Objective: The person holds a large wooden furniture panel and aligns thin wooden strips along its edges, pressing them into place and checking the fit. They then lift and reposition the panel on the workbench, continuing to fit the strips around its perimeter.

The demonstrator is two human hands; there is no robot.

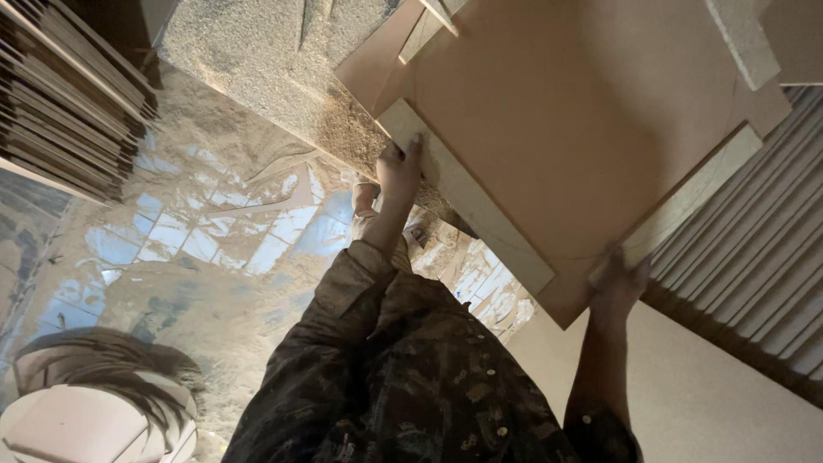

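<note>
Brown fibreboard fills the upper right of the head view: a large flat board [583, 129] held up in front of the person, tilted so that one corner points down toward the person's body and its edges run diagonally across the frame. A pale strip [467, 197] lies along its lower left edge, its long axis running from upper left to lower right, and a second pale strip [686, 201] follows the lower right edge, rising from lower left to upper right. The left hand [399, 171] grips the upper end of the first strip, with the fingers [414, 147] curled over the board's edge and clenched on it. The right hand [619, 283] clasps the lower end of the second strip near the bottom corner, fingers wrapped round the edge from beneath. Both arms wear dark sleeves [403, 369] speckled with dust and spots. Behind the board, a surface thick with sawdust [266, 51] slopes across the top, and the tiled floor [197, 231] below is coated with the same dust. A stack of thin panels [69, 94] stands at the upper left, ribbed slats [763, 249] run along the right, a light flat sheet [703, 394] lies under the right arm, and rounded pale cut pieces [86, 420] sit at the lower left.
</note>
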